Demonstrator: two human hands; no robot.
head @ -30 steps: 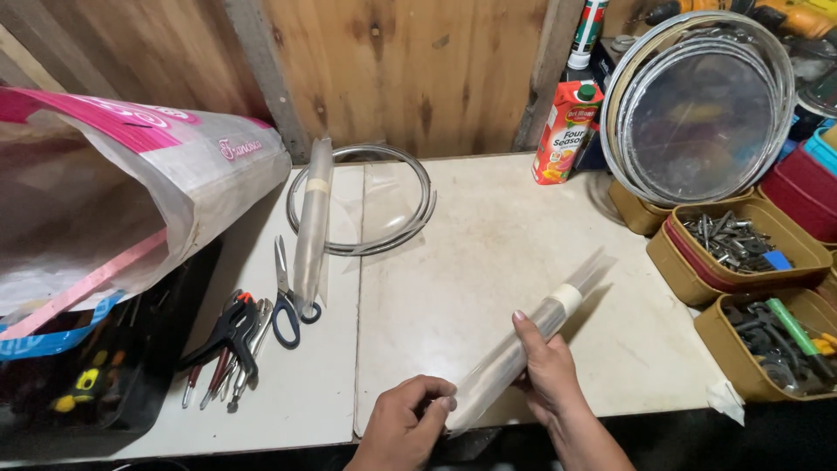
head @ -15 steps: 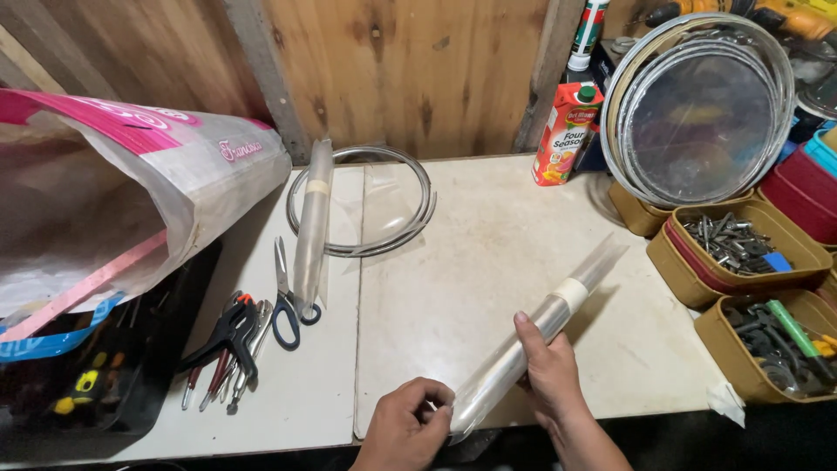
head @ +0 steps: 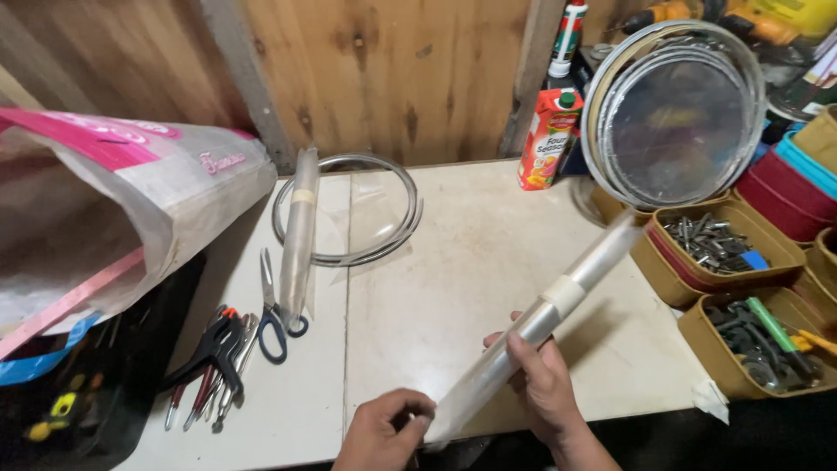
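Near end of the clear plastic roll [head: 532,327], at 6 o'clock, hidden behind the left hand [head: 384,432], whose wrist the bottom edge cuts off; right hand [head: 545,388] covers part of the roll's shaft. Pink-and-white sack [head: 131,218], at 9 o'clock, cut by the left edge. Contents of the two brown trays [head: 732,262], at 3 o'clock, too small to identify. Yellow power tools [head: 767,13], at 1 o'clock, cropped by the top edge

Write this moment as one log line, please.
left hand: roll end | right hand: grips roll mid | roll: tilted above table
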